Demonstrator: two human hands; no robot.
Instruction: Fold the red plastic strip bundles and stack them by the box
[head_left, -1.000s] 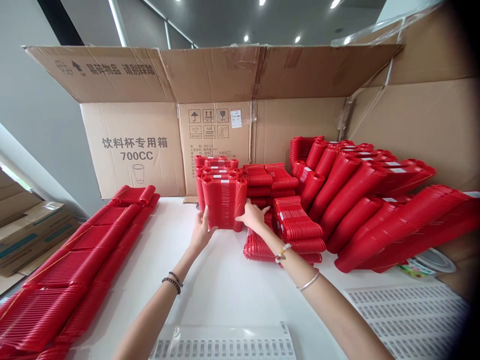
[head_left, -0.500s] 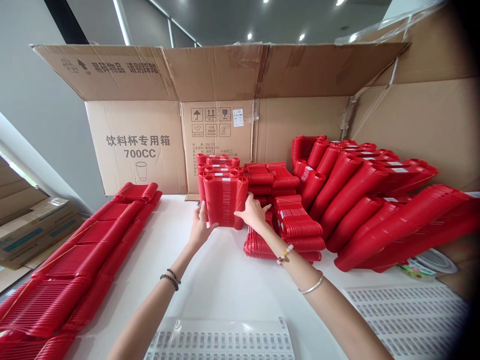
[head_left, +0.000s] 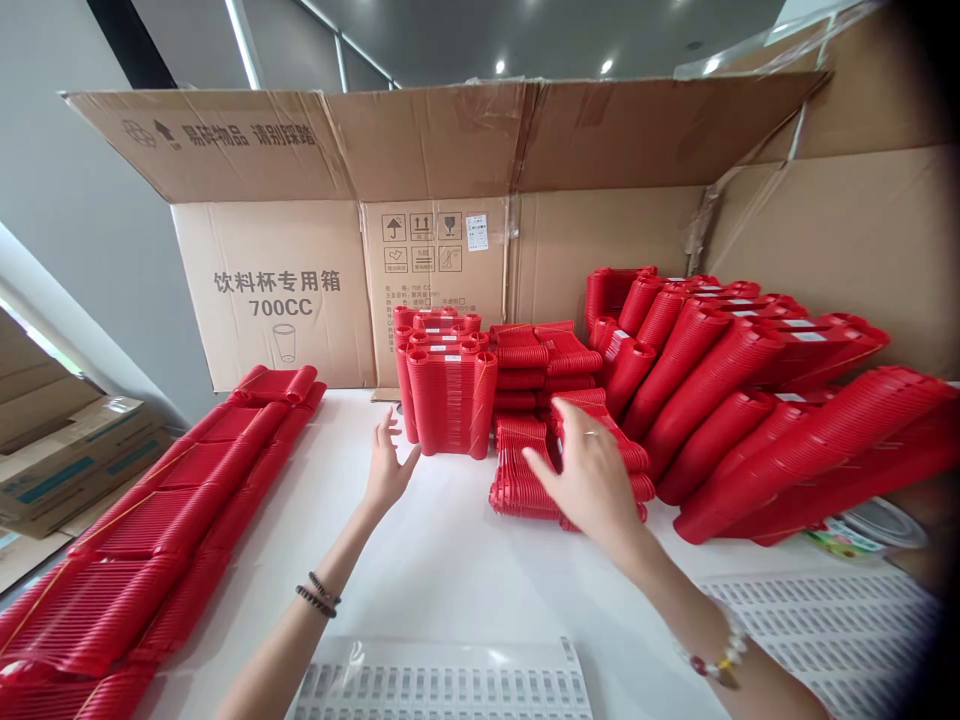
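Observation:
Upright bundles of red ribbed plastic pieces [head_left: 454, 410], with small white labels on top, stand at the middle of the white table [head_left: 427, 560]. My left hand [head_left: 388, 465] is just left of the front bundle, fingers spread and holding nothing. Further right, my right hand [head_left: 592, 480] hovers over a low stack of red ribbed pieces [head_left: 521, 470], its fingers apart; it hides part of that stack. Whether it touches the stack I cannot tell. Behind, more red bundles [head_left: 547, 350] lie piled flat.
Long rows of red pieces [head_left: 150, 510] lie along the left. A large leaning pile [head_left: 720, 390] fills the right, beside a round tin [head_left: 870, 525]. Label sheets [head_left: 450, 685] lie at the front. Cardboard walls [head_left: 285, 250] stand behind.
Both hands have come off the upright front bundle. My left hand moved slightly left and down; my right hand moved right and nearer, over the low stack. The bundle stays standing.

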